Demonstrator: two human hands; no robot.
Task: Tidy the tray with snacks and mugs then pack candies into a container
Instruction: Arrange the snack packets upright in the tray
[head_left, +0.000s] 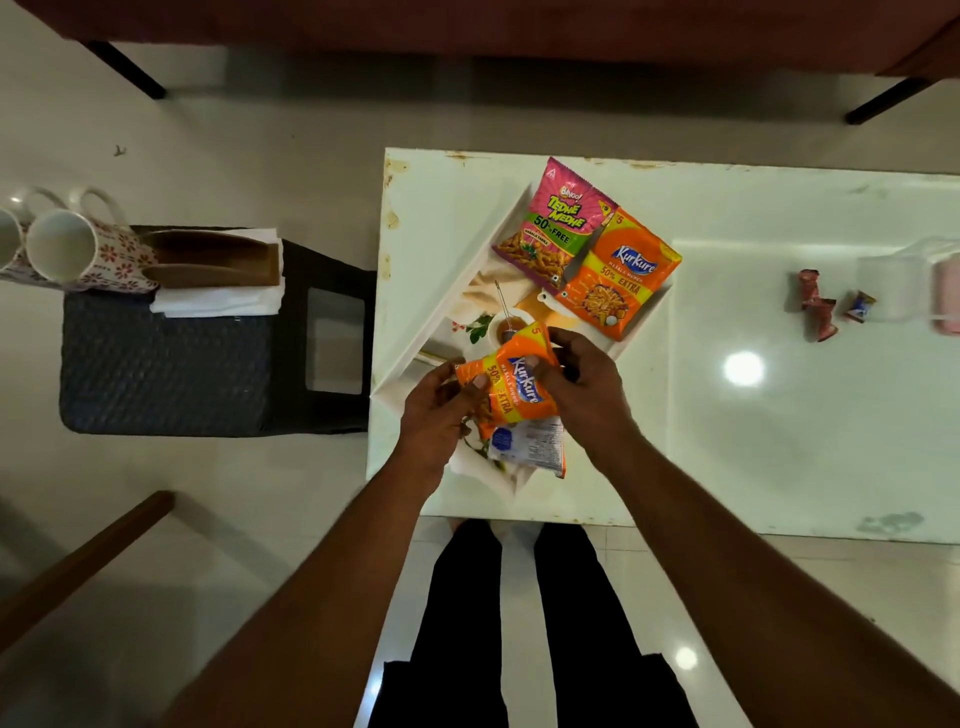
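Note:
A white tray (441, 317) with a printed picture lies at an angle on the white table (779, 441). A pink Bingo packet (553, 228) and an orange Kurkure packet (618, 275) lie in its far part. My left hand (436, 410) and my right hand (582, 384) both grip a second orange Kurkure packet (514, 387) above the tray's near end. Another packet (530, 441), showing its silvery back, lies just under it. Several wrapped candies (821, 304) lie at the table's right beside a clear container (888, 291). Two floral mugs (67, 249) stand far left.
A dark woven stool (171, 364) stands left of the table, holding a wooden holder (213, 260) on folded white cloth. A pink lid (945, 296) sits at the right edge. Dark furniture legs stand on the floor beyond. My legs are below the table's near edge.

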